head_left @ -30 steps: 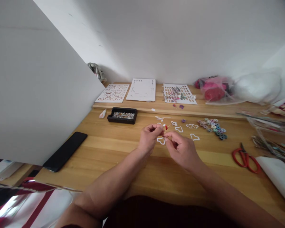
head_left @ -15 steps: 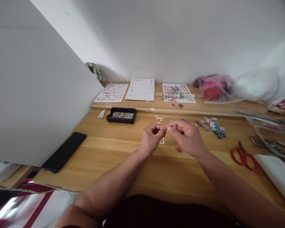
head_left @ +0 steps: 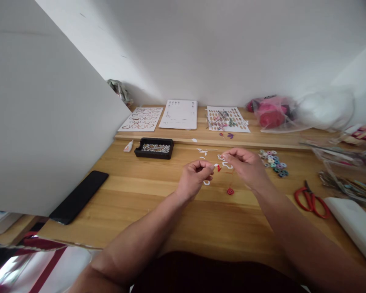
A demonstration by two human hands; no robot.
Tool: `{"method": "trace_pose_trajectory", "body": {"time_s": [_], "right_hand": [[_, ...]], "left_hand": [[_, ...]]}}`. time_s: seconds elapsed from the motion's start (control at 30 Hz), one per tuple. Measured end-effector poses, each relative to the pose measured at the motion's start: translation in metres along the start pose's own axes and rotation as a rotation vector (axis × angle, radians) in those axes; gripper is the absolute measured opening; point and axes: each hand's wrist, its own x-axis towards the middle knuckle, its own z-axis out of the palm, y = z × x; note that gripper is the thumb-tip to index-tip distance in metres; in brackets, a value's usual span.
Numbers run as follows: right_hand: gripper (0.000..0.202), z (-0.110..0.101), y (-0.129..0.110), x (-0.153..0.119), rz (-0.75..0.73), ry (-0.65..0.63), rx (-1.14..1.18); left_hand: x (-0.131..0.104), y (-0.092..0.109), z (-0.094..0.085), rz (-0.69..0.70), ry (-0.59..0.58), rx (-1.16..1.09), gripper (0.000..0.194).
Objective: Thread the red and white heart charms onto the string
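Note:
Between thumb and forefinger, my left hand pinches a small white piece with red on its right end. My right hand is a short way to the right, its fingertips pinched together on something too small to make out, perhaps thread. A thin red thread runs down below it to a red bobbin lying on the table. White cut-out shapes lie behind and between the hands. Beyond my right hand is a cluster of coloured bobbins.
Red-handled scissors and a white case lie at the right. A black tray of beads, a small glue bottle and a black phone are at the left. Printed sheets and bagged materials rest on the raised shelf.
My hands have moved apart, my right hand going right and slightly up. The red-ended piece now shows at my left fingertips, and the red bobbin is in full view.

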Motion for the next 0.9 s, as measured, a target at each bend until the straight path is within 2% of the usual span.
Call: {"method": "trace_pose_trajectory", "body": {"time_s": [0.27, 0.4, 0.5, 0.7, 0.77, 0.9], "right_hand": [[0.021, -0.006, 0.007, 0.004, -0.091, 0.001, -0.153], [0.022, -0.003, 0.014, 0.007, -0.068, -0.016, -0.052], [0.026, 0.005, 0.024, 0.007, 0.016, -0.025, 0.081], [0.036, 0.029, 0.029, -0.009, 0.209, -0.12, 0.251], [0.032, 0.033, 0.022, -0.017, 0.18, -0.169, 0.181], [0.021, 0.034, 0.005, -0.032, -0.027, -0.205, -0.149]], "left_hand": [[0.001, 0.003, 0.0, -0.122, 0.01, -0.127, 0.03], [-0.002, 0.009, 0.002, -0.225, -0.033, -0.197, 0.031], [-0.003, 0.012, 0.002, -0.257, -0.051, -0.236, 0.031], [0.0, 0.012, 0.0, -0.165, 0.005, -0.279, 0.031], [0.002, 0.011, 0.0, -0.096, 0.057, -0.268, 0.031], [0.003, 0.009, -0.001, 0.033, 0.138, -0.197, 0.03]]}}
